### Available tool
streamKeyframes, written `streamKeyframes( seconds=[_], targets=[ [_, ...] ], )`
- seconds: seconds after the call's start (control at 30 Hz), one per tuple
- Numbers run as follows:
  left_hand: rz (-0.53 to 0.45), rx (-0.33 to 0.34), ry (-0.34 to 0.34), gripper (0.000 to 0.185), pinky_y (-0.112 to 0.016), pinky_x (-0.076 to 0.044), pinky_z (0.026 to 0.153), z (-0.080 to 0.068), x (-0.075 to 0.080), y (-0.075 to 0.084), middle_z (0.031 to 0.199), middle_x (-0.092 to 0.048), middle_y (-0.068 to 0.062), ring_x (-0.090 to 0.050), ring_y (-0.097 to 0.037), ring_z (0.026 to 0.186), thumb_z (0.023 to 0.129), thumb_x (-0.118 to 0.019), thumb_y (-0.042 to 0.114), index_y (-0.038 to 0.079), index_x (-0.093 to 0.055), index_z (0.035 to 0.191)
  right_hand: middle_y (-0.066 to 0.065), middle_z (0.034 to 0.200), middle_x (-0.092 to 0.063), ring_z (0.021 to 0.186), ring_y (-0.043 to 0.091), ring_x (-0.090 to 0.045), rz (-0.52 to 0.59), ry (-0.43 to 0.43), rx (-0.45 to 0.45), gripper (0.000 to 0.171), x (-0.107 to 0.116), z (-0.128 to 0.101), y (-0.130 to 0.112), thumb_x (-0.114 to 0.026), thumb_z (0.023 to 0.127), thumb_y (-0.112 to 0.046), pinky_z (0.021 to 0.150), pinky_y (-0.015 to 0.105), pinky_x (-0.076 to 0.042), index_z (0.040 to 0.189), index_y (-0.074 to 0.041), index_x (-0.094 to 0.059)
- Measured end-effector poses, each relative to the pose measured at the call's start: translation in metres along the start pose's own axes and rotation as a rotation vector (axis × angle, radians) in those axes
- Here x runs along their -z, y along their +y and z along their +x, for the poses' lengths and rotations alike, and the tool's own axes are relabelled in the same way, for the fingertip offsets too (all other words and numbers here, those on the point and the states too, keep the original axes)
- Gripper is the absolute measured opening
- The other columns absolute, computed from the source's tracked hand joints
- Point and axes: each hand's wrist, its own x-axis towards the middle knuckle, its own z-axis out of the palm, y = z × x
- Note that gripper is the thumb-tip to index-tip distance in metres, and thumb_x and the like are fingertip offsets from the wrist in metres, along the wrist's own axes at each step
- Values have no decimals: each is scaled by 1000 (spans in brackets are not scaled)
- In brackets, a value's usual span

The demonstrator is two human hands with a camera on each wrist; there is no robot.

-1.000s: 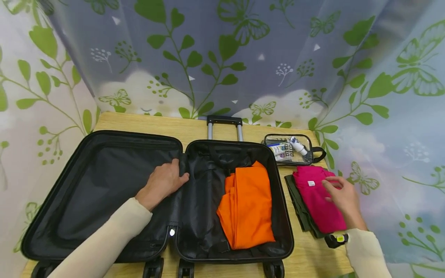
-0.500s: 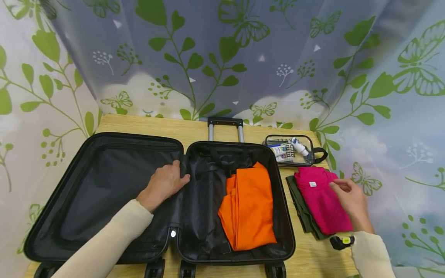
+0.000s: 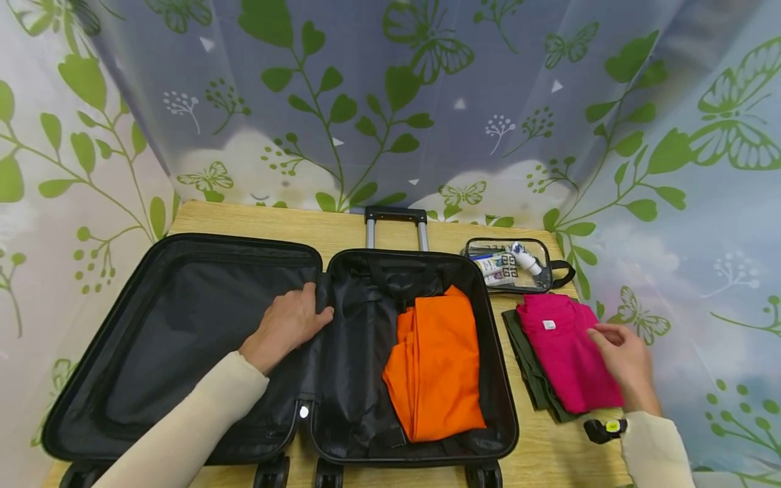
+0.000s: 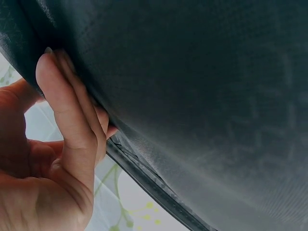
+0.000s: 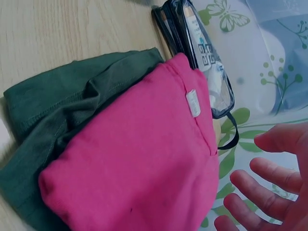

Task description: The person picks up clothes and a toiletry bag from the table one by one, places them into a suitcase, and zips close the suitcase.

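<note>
A black suitcase (image 3: 183,325) lies open on a wooden table (image 3: 256,220). A folded orange garment (image 3: 436,369) lies in its right half. My left hand (image 3: 287,325) sits at the middle hinge, its fingers (image 4: 72,110) curled over the edge of the black lining (image 4: 202,96). To the right of the case, a folded pink garment (image 3: 561,346) lies on a dark green one (image 3: 525,359). My right hand (image 3: 619,352) hovers at the pink garment's (image 5: 139,159) right edge, fingers (image 5: 269,180) spread and holding nothing.
A clear toiletry pouch (image 3: 509,264) with small bottles lies behind the garments, by the suitcase's raised pull handle (image 3: 395,220). A leaf-printed curtain (image 3: 390,102) surrounds the table on three sides. The suitcase's left half holds nothing.
My right hand has slid right and a little toward me along the pink garment. The left hand and the suitcase have stayed put.
</note>
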Motion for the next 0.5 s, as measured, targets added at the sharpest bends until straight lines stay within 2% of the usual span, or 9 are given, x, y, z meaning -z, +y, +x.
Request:
streamKeyframes(
  seconds=[0.13, 0.4, 0.5],
  targets=[
    [-1, 4, -1, 72, -56, -60, 76, -1, 1, 2, 126, -72, -33, -74, -49, 99, 104, -65, 46, -8, -52, 149, 28, 154, -58, 134, 41, -57, 7, -5, -16, 63, 0, 1, 6, -56, 112, -48, 93, 41, -49, 155, -3, -54],
    [0, 4, -2, 72, -55, -59, 74, 1, -1, 0, 126, -72, -34, -74, -49, 98, 104, -65, 45, -8, -51, 149, 27, 152, -61, 125, 33, -61, -32, 18, -26, 61, -1, 6, 16, -60, 110, -46, 85, 29, -48, 153, -2, -57],
    [-4, 7, 4, 73, -56, -59, 75, 1, -3, -1, 127, -71, -33, -74, -49, 99, 104, -65, 47, -7, -52, 151, 29, 155, -59, 129, 37, -60, -31, 7, -23, 63, -3, 9, 21, -60, 111, -45, 86, 28, -47, 155, -1, -54]
  ],
)
